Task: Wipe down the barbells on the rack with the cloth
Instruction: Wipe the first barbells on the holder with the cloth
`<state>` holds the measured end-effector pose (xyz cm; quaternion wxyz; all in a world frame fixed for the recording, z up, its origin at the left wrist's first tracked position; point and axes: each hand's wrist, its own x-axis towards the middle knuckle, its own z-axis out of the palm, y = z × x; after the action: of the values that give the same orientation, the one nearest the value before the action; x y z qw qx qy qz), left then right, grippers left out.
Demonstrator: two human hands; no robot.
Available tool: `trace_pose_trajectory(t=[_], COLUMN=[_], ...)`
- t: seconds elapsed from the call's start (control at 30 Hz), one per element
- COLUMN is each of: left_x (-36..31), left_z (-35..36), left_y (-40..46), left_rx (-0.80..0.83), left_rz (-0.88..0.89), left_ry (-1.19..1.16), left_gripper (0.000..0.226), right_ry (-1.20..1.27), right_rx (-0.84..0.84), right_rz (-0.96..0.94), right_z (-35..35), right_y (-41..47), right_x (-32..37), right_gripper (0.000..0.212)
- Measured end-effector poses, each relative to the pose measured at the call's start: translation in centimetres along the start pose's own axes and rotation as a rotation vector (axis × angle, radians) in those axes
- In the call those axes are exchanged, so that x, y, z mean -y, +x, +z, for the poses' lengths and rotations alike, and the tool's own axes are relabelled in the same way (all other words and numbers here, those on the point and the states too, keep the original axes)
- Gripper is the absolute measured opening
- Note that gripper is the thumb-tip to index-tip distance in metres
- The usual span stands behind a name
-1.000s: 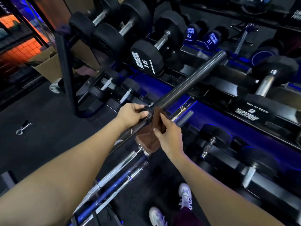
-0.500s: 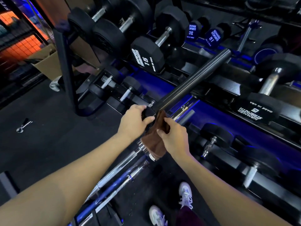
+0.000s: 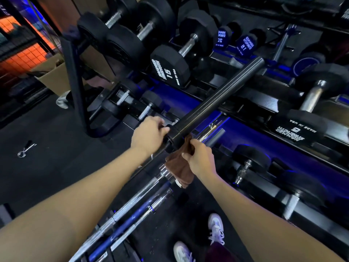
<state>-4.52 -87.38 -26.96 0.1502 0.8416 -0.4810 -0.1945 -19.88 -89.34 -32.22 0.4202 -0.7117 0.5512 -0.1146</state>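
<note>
Black barbell sleeve (image 3: 217,103): angled up-right over dumbbell rack (image 3: 283,133). L hand (image 3: 149,135) fingers curled round its collar. R hand (image 3: 201,159) pinches brown cloth (image 3: 179,167) just below collar. Dumbbell (image 3: 169,67) label: "HAMMER STRENGTH 15"; others read 20, 18, 8, "MADE IN USA".

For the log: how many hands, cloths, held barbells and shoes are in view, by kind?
Hands: 2, left hand, right hand
Cloth: 1
Held barbell: 1
Shoes: 2
Total: 6
</note>
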Motion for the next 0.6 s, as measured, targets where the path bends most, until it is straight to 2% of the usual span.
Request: trace_pose_trajectory(t=[0.07,0.17,0.3,0.37,0.43,0.5,0.57,0.6], left_x=[-0.6,-0.9,-0.2,0.4,0.4,0.4,-0.2,-0.5], left_z=[0.6,1.3,0.4,0.2,0.3,0.6,0.8,1.1], left_y=[-1.7,-2.2,-0.2,0.4,0.7,0.5,-0.9,-1.6], left_rx=[-0.010,0.038,0.187,0.306,0.344,0.154,-0.075,-0.106], left_rz=[0.094,0.068,-0.072,-0.158,-0.218,-0.168,-0.025,0.057], left_ry=[0.061,0.071,-0.119,-0.325,-0.418,-0.205,-0.028,0.019], left_gripper=[0.050,0.063,0.048,0.035,0.041,0.038,0.033,0.038], right_ry=[-0.016,0.024,0.035,0.044,0.053,0.046,0.026,0.015], right_rx=[0.002,-0.007,-0.033,-0.027,-0.011,0.012,0.023,0.020], right_rz=[-0.010,-0.021,-0.024,-0.003,0.011,0.014,-0.001,-0.015], right_z=[-0.2,-0.2,0.0,0.1,0.3,0.2,-0.1,-0.3], right_y=[-0.4,-0.5,-0.1,0.1,0.3,0.5,0.5,0.4], right_x=[-0.3,-0.4,-0.4,-0.3,-0.2,-0.2,-0.3,-0.3], right_gripper=[0.036,0.039,0.034,0.030,0.029,0.031,0.032,0.033])
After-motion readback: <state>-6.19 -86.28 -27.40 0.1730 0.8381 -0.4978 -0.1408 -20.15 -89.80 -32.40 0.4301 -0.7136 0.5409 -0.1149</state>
